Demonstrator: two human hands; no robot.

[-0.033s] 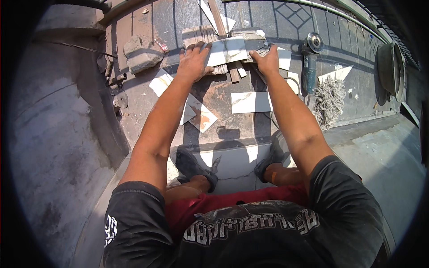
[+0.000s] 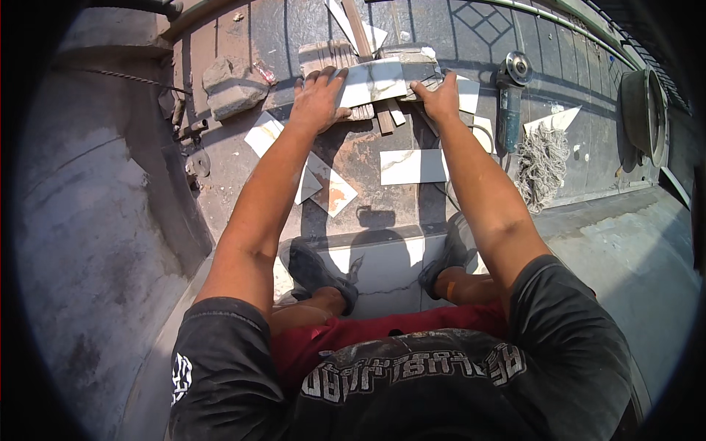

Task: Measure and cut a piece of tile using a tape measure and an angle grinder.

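Observation:
A white marbled tile strip (image 2: 373, 79) lies across grooved, brick-like supports (image 2: 323, 55). My left hand (image 2: 318, 101) grips its left end, fingers over the top and the thumb by the near edge. At the other end my right hand (image 2: 440, 101) rests on a grey flat piece (image 2: 421, 76) beside the tile, thumb and forefinger apart; its other fingers are hidden. Beneath the tile, short wooden sticks (image 2: 384, 119) poke out toward me. Nearer to me lies another white tile strip (image 2: 413, 167).
An angle grinder (image 2: 511, 103) stands to the right, near a stringy grey rag (image 2: 543, 165). A round metal basin (image 2: 641, 117) leans farther right. Left of my hands sits a rough concrete chunk (image 2: 234, 90). Cut tile pieces (image 2: 334, 192) lie near my left forearm.

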